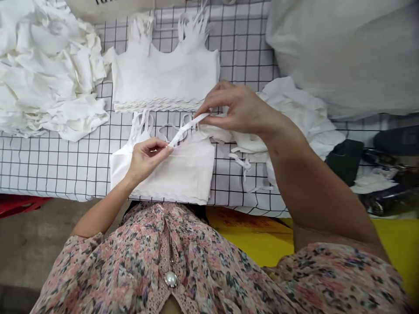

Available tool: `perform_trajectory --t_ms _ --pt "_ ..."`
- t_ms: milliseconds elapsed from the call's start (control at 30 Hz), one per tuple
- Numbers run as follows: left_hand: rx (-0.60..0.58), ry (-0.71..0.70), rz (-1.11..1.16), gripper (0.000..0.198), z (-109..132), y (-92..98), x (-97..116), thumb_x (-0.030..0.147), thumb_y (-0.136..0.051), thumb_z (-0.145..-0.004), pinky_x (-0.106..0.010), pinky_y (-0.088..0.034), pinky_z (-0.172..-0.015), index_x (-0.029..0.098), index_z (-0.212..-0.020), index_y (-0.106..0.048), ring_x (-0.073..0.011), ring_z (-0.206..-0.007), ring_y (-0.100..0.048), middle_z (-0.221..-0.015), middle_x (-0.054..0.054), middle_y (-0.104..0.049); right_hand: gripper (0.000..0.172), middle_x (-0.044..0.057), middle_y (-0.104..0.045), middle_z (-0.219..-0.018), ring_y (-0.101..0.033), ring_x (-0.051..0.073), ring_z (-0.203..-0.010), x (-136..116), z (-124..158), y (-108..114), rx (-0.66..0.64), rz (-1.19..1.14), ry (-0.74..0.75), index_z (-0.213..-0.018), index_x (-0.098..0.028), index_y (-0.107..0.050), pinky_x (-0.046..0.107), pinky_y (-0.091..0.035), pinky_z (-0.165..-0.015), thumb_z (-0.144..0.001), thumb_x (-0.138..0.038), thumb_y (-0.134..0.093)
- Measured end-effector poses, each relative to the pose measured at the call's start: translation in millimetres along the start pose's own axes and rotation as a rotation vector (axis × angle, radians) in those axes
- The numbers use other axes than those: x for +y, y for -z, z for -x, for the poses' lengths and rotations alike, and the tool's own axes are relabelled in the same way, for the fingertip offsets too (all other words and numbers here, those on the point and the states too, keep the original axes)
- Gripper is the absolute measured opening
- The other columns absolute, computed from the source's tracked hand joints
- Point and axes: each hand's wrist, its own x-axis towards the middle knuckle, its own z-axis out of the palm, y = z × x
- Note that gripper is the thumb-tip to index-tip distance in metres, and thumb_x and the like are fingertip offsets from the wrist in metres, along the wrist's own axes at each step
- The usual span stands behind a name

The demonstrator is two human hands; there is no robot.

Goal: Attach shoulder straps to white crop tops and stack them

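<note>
A white strap [187, 127] stretches diagonally between my two hands. My left hand [149, 158] pinches its lower end, above a white camisole-like garment [183, 174] lying flat near the table's front edge. At the strap's upper end, my right hand [234, 107] pinches it between thumb and fingers. Thin looped straps stand up from the top edge of the garment. Just behind lies a neat stack of similar white garments [166, 74], with bunched straps at its top.
A large heap of white cloth [49, 69] covers the left of the checked table [49, 168]. Loose white garments [294, 109] lie at right, partly behind my right arm. Beyond are a big pale bag [347, 52], a dark green item [345, 161] and black plastic-wrapped things [389, 192].
</note>
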Motion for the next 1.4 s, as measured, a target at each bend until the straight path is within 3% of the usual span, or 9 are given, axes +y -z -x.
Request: perform_trajectory --t_ms 100,267,500,733,900,967,1067,1200,1400 --pt "-0.041 0.142 0.147 0.023 -23.3 2.8 13.9 0.040 -0.089 -0.077 -0.024 -0.034 -0.049 0.020 -0.075 -0.079 -0.0071 -0.054 -0.049 -0.066 -0.001 -0.068 0.007 0.006 -0.075 -0.093 -0.061 0.029 -0.108 29.6 -19.0 3.0 0.106 0.081 -0.046 -0.093 -0.028 -0.082 0.051 -0.052 -0.099 -0.093 -0.032 -0.076" --pt "-0.070 0.171 0.198 0.016 -53.9 8.5 36.1 0.033 -0.086 -0.076 -0.023 -0.030 -0.046 0.019 -0.072 -0.080 -0.0063 -0.052 -0.051 -0.069 -0.004 -0.072 0.018 0.008 -0.072 -0.088 -0.062 0.033 -0.108 76.6 -39.5 -16.1 0.234 0.245 -0.045 -0.094 -0.025 -0.084 0.061 -0.048 -0.100 -0.095 -0.042 -0.076" --pt "-0.104 0.234 0.159 0.019 -49.2 1.0 39.0 0.036 -0.087 -0.076 -0.022 -0.032 -0.044 0.019 -0.073 -0.080 -0.0068 -0.052 -0.054 -0.071 -0.005 -0.074 0.020 0.009 -0.074 -0.081 -0.063 0.034 -0.096 97.8 -33.8 -45.1 0.432 0.198 -0.067 -0.094 -0.026 -0.084 0.074 -0.042 -0.103 -0.094 -0.035 -0.066" --pt "-0.137 0.399 0.261 0.030 -20.8 -33.7 10.0 0.044 -0.091 -0.073 -0.020 -0.032 -0.043 0.016 -0.079 -0.081 -0.0058 -0.052 -0.057 -0.079 -0.008 -0.078 0.032 0.013 -0.077 -0.102 -0.062 0.035 -0.106 71.6 -8.7 -41.3 0.324 0.212 -0.098 -0.110 -0.024 -0.082 0.068 -0.045 -0.102 -0.092 -0.024 -0.056" --pt "-0.134 0.276 0.197 0.040 -11.4 -38.0 0.3 0.054 -0.092 -0.075 -0.021 -0.040 -0.044 0.016 -0.084 -0.080 -0.0068 -0.051 -0.059 -0.080 -0.007 -0.079 0.036 0.008 -0.072 -0.140 -0.057 0.030 -0.140 12.7 24.9 -33.8 0.153 -0.062 0.097 -0.134 -0.033 -0.074 0.060 -0.045 -0.119 -0.101 -0.036 -0.061" --pt "-0.138 0.217 0.131 0.043 -7.6 -36.7 0.9 0.058 -0.090 -0.079 -0.022 -0.042 -0.044 0.017 -0.085 -0.080 -0.0079 -0.052 -0.061 -0.079 -0.006 -0.078 0.031 0.007 -0.076 -0.133 -0.056 0.029 -0.143 -5.5 31.8 -34.7 -0.013 -0.179 0.090 -0.129 -0.034 -0.076 0.058 -0.048 -0.117 -0.103 -0.041 -0.062" --pt "-0.127 0.141 0.061 0.044 -2.3 -35.7 3.6 0.061 -0.087 -0.082 -0.023 -0.044 -0.046 0.018 -0.087 -0.080 -0.0087 -0.053 -0.061 -0.076 -0.005 -0.076 0.024 0.006 -0.080 -0.108 -0.065 0.027 -0.122 -17.1 33.3 -39.2 -0.118 -0.220 0.060 -0.107 -0.029 -0.082 0.052 -0.053 -0.105 -0.101 -0.046 -0.066" --pt "-0.115 0.043 -0.037 0.039 -0.2 -30.1 4.0 0.056 -0.080 -0.091 -0.026 -0.051 -0.056 0.018 -0.089 -0.078 -0.0102 -0.060 -0.063 -0.078 -0.004 -0.075 0.026 0.004 -0.074 -0.086 -0.065 0.021 -0.091 -18.5 30.8 -47.3 -0.016 -0.259 0.008 -0.088 -0.025 -0.079 0.044 -0.054 -0.090 -0.095 -0.049 -0.072" --pt "-0.069 -0.298 -0.646 0.016 0.1 5.0 -16.1 0.032 -0.078 -0.095 -0.035 -0.052 -0.086 0.019 -0.103 -0.074 -0.0184 -0.092 -0.065 -0.098 -0.005 -0.076 0.019 0.003 -0.075 -0.085 -0.066 0.023 -0.089 -22.8 36.5 -60.2 0.116 -0.205 -0.036 -0.086 -0.026 -0.074 0.046 -0.053 -0.089 -0.097 -0.039 -0.067"
